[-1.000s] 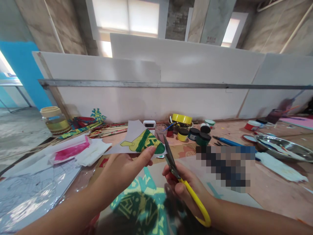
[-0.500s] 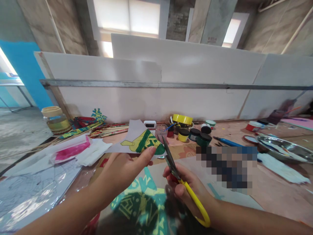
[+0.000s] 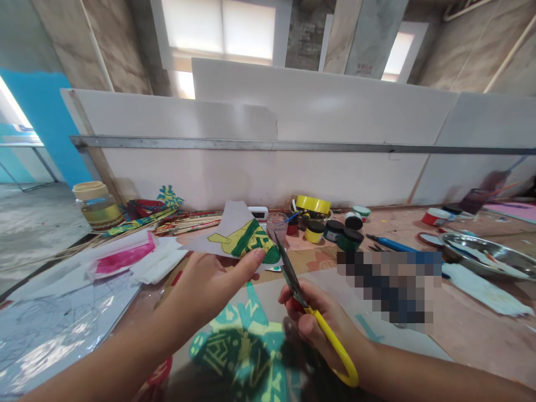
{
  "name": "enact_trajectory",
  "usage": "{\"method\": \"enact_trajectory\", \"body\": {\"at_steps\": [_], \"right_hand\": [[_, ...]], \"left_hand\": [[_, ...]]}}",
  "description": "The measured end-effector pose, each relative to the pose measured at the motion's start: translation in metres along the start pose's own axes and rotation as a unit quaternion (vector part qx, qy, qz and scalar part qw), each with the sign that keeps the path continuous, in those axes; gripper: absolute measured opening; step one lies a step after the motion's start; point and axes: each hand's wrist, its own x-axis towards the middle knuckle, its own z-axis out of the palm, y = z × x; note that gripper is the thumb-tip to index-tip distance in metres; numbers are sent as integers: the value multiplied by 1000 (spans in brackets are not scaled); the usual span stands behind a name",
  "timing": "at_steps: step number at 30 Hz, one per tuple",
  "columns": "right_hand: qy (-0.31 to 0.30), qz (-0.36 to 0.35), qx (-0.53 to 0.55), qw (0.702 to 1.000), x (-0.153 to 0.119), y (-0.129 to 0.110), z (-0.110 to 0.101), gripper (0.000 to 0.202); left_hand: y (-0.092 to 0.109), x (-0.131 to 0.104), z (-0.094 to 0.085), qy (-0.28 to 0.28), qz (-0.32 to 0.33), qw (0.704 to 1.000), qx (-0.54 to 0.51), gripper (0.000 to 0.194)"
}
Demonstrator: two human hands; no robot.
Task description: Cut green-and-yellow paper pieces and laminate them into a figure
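A person works with yellow-handled scissors [image 3: 295, 288] over a cluttered table [image 3: 469, 332], the left hand [image 3: 218, 276] pinching a piece of white paper [image 3: 235, 216] painted with a green-and-yellow motif [image 3: 243, 240]. The left thumb presses on the green area from above, while the other fingers, mostly hidden, fold beneath. The paper is held raised above the tabletop, its painted part partly under the thumb and reaching just beyond its tip, its bare white part extending away from the hand. The right hand [image 3: 322, 312] wraps the scissors near the pivot, thumb and fingers curled around them, blades pointing up and away from the wearer. Their tips stand right beside the motif's rounded green edge; whether metal touches paper cannot be told from this view.

The step in hand appears to be trimming around the painted shape. A further snip would likely call for a steady left pinch, parted blades and the outline turned to meet them, with the thumb clear of the cut.

Below the hands lies a larger sheet [image 3: 272, 296] bearing green and yellow figures. Beyond stand a yellow paint jar [image 3: 314, 231] and a dark green jar [image 3: 350, 240], near a roll of yellow tape [image 3: 313, 204].
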Motion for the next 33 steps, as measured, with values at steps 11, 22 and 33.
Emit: {"method": "enact_trajectory", "body": {"at_steps": [11,22,33], "right_hand": [[-3,5,-12,1000,0,1,0,65],[2,18,-18,1000,0,-4,2,65],[7,29,24,999,1,4,1,60]], "left_hand": [[5,3,-5,0,-9,998,-69,39],[10,5,-7,-14,-32,999,-35,50],[8,6,-6,-22,-11,999,-48,44]]}}
